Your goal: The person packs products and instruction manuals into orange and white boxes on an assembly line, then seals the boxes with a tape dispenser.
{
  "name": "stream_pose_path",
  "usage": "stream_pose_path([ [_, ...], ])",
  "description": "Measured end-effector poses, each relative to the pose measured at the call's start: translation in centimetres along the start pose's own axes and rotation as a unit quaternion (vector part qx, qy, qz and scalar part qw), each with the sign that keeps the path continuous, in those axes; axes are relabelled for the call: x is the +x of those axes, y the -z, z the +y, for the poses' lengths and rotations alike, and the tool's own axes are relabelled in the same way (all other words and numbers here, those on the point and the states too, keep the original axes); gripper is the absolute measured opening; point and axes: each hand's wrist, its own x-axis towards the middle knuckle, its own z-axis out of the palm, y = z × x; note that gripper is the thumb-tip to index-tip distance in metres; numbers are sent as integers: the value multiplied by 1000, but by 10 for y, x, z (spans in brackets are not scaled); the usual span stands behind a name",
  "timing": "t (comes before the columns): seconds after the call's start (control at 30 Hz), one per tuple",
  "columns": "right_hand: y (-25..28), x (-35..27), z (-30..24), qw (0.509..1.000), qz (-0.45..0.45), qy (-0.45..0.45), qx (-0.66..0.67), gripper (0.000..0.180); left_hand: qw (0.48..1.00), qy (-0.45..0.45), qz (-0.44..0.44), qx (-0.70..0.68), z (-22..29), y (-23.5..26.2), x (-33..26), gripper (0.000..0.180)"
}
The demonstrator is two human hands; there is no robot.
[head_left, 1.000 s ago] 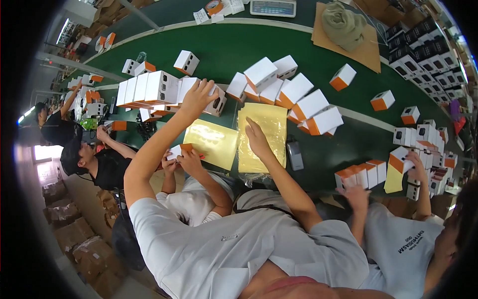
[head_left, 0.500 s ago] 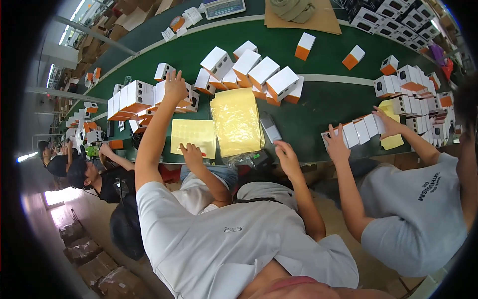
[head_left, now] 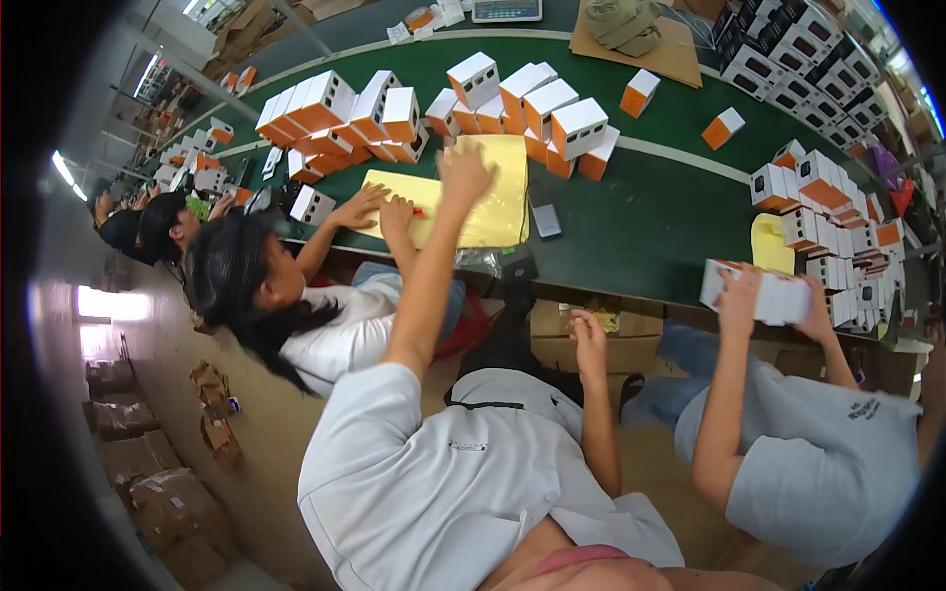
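Left hand on yellow sheets, right hand idle.
We are pressing our left hand (head_left: pixel 463 169), fingers spread wide, onto the yellow sheets (head_left: pixel 498 187) lying on the green desk (head_left: pixel 650 207) beside the boxes (head_left: pixel 552 123). Our right hand (head_left: pixel 588 340) is hanging below the desk edge, loosely curled, holding nothing.

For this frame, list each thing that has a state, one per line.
left hand: open, flat on the yellow sheet stack
right hand: empty, held below the table edge
orange-and-white boxes: closed, clustered upright
co-worker's boxes: held in a row with both hands
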Motion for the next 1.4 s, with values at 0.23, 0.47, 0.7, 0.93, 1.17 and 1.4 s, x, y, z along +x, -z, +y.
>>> stream_pose_path([
  [0.23,20,-38,12,998,-41,-21,-50,21,889,-86,-210,-398,102,54,-201,25],
  [0.47,45,-67,61,995,23,-66,-75,23,865,-67,-236,-437,86,32,-260,29],
  [0.7,56,-141,79,982,122,-129,-63,23,870,-13,-130,-475,78,-15,-259,27],
  [0.93,91,-219,121,972,129,-121,-153,20,985,32,6,-172,-38,-136,-113,32],
  [1.17,174,-239,130,960,214,-153,-99,20,977,49,15,-208,20,-92,-38,20],
  [1.4,295,-125,117,969,166,-80,-162,20,925,-192,-41,-326,277,-70,-146,36],
])
